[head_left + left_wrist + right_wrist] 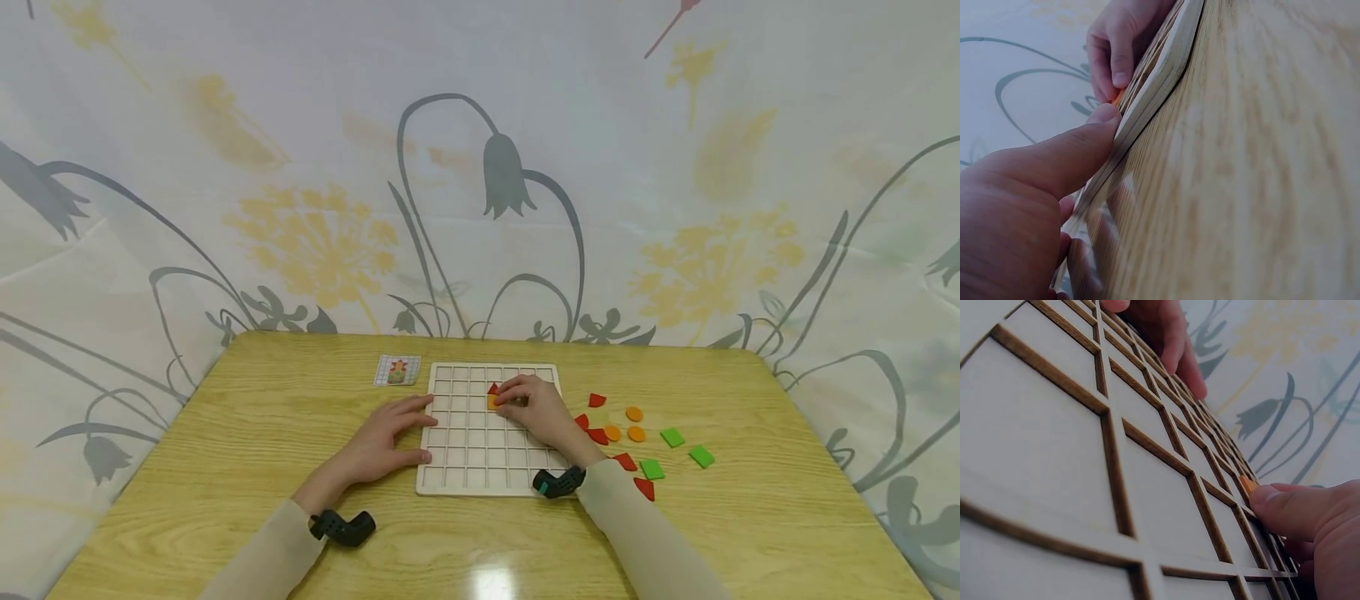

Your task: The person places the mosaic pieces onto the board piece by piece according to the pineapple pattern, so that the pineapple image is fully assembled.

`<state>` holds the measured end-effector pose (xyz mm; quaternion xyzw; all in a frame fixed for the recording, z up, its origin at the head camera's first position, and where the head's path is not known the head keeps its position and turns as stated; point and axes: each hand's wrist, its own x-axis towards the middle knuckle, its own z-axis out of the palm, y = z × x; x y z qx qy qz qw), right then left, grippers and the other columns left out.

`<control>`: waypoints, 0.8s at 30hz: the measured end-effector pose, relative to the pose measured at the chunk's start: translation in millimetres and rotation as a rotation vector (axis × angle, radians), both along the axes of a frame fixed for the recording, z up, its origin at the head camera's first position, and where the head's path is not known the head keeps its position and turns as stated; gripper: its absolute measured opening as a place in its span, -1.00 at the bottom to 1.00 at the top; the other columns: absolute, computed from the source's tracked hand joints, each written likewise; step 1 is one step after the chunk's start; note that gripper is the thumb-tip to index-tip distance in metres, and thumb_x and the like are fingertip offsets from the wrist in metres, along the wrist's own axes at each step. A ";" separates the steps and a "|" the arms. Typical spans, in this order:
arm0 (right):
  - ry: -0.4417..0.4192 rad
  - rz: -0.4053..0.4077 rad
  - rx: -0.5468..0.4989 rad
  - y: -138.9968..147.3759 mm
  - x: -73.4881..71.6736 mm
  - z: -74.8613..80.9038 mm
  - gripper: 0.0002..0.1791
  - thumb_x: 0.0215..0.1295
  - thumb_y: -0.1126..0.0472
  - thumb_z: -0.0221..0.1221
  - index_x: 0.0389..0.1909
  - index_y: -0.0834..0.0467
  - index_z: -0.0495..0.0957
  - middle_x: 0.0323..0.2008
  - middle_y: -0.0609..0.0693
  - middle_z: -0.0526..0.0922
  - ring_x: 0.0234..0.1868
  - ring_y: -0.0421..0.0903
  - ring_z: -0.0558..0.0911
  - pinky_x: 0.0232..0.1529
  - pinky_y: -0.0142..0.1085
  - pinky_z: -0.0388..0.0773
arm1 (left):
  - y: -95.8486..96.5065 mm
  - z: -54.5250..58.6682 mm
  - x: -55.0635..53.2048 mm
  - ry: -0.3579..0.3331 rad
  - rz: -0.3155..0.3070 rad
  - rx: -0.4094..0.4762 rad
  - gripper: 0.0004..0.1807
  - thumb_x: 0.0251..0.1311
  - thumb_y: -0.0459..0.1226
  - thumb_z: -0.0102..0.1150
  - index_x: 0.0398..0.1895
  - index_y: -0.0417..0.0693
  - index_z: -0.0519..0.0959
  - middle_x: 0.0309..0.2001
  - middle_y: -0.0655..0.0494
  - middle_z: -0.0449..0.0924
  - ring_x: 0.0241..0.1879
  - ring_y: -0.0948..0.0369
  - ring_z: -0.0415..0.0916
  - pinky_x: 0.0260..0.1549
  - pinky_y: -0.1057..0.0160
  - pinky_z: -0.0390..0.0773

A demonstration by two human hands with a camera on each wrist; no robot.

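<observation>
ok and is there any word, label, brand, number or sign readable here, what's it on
None: no readable text in any view.
Card: small flower-like picture on a grid; any print is too small to read.
Grid board: no lettering visible.
Left wrist camera and right wrist camera: any markings too small to read.

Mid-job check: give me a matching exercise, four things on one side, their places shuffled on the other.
1. left hand
2. right hand
3. picture card
4. green tiles

A. on the table, right of the board
B. beside the board's far left corner
C. at an orange piece
D. touching the board's left edge

Pairs: 1-D, 2-C, 3-B, 4-A
</observation>
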<state>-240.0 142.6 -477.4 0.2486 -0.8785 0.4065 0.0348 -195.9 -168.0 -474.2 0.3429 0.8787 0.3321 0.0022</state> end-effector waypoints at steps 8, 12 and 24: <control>0.010 0.008 -0.004 -0.1 -0.5 -0.6 -0.94 0.24 0.27 0.37 -0.30 0.08 0.78 -0.10 -0.07 0.66 -0.01 -0.01 0.57 -0.07 -0.14 0.53 | 0.1 -0.3 -0.9 -0.002 0.003 -0.003 -0.48 0.20 -0.06 0.37 0.20 -0.05 0.59 0.47 -0.04 0.25 0.45 -0.14 0.11 0.33 -0.31 0.07; 0.022 0.005 0.008 -0.5 -1.5 -1.8 -0.95 0.24 0.28 0.37 -0.31 0.08 0.78 -0.12 -0.08 0.66 -0.04 -0.02 0.56 -0.11 -0.17 0.51 | 0.0 0.2 -1.0 -0.009 0.009 -0.009 -0.48 0.21 -0.05 0.37 0.20 -0.05 0.59 0.47 -0.04 0.25 0.45 -0.14 0.11 0.34 -0.30 0.06; -0.108 -0.060 -0.176 13.1 -2.7 6.2 -0.84 0.31 0.30 0.30 -0.12 0.11 0.75 -0.08 -0.02 0.69 -0.20 -0.09 0.62 -0.16 -0.28 0.57 | 0.5 -1.8 -2.6 -0.005 0.001 -0.013 -0.49 0.22 -0.04 0.36 0.20 -0.02 0.59 0.47 -0.03 0.24 0.45 -0.13 0.10 0.34 -0.30 0.05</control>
